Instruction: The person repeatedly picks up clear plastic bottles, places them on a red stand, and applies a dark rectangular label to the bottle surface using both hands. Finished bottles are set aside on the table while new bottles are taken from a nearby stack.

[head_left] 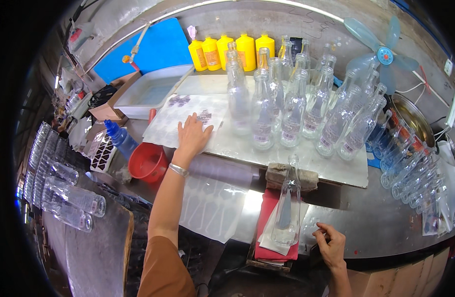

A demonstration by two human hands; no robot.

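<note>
One label (204, 117) lies under left grip (193, 136) fingertips.

I see a grey metal surface (386, 218) running across my view, shiny and scuffed. On it lies a pale board (336, 168) carrying a cluster of upright clear glass bottles (292, 109), most with small labels. A sheet of stickers (188, 116) lies at the board's left end, and my left hand (193, 136) rests flat on it. Nearer to me, one empty bottle (288, 208) lies on a red cloth (267, 222), its neck propped on a worn block (292, 175). More bottles (410, 173) lie on their sides at the right. At the back stand yellow jugs (232, 49) and a white tray (151, 91)
</note>
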